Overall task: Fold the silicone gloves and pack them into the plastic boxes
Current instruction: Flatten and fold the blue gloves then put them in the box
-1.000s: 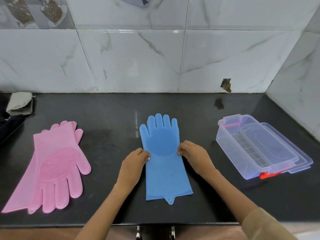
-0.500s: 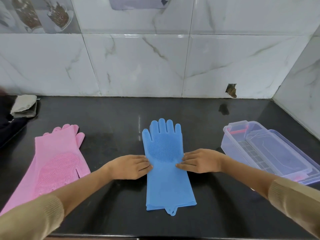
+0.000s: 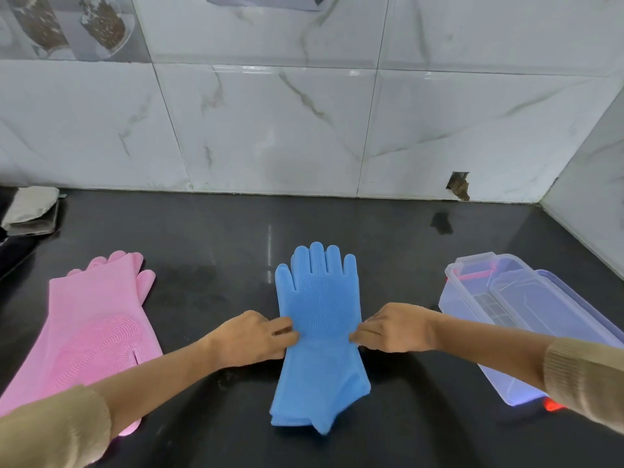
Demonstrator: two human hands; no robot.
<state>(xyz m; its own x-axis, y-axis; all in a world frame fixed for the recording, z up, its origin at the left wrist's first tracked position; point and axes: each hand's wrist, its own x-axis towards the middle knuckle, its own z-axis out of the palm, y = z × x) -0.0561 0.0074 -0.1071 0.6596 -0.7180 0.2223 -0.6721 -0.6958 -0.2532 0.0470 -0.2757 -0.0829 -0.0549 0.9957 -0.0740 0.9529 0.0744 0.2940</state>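
A stack of blue silicone gloves lies flat in the middle of the black counter, fingers pointing at the wall. My left hand pinches its left edge at the wrist. My right hand pinches the right edge at the same height. The cuff end near me is slightly rumpled. Pink silicone gloves lie flat to the left, partly under my left forearm. Clear plastic boxes with a lid resting inside stand to the right, behind my right forearm.
A folded grey cloth sits at the far left by the wall. Marble tile walls close off the back and the right side of the counter. A red latch shows under the boxes' near end.
Both hands have slid in from flat on the glove's sides to pinching its edges. The cuff end has bunched a little. The camera has moved closer.
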